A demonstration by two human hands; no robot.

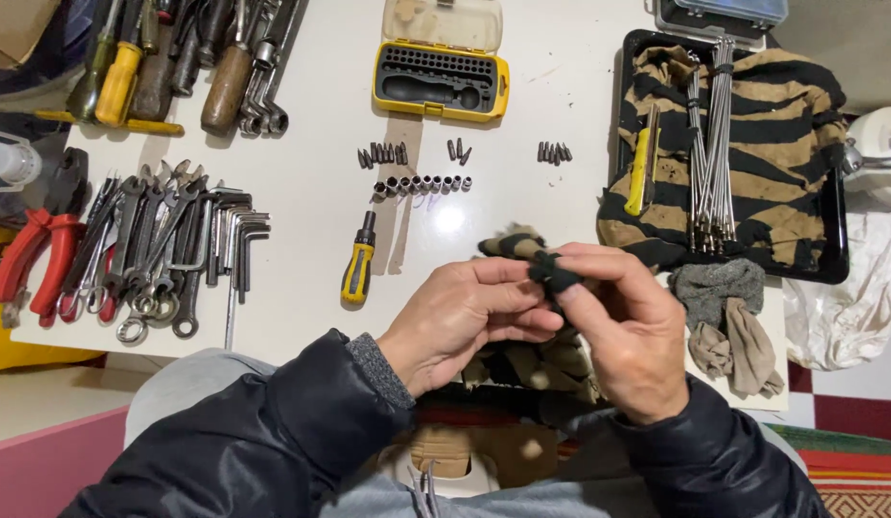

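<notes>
Striped tan-and-black rag point(524, 247), soft, light and limp, bunched at near centre above the table edge. Pinched between thumb and fingers of left hand point(465, 321) and right hand point(623, 331). Best gripped by a gathered fold. Yellow-handled screwdriver point(358, 261) just left.

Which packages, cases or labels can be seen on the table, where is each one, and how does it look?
Bit case: top centre, open, yellow and black rectangle with a beige lid.
Clear-lidded box: top right edge, mostly cut off, grey and bluish.
Black tray: right side, rectangular, lined with a tan and black striped cloth.
No readable labels, signs or screens.
</notes>
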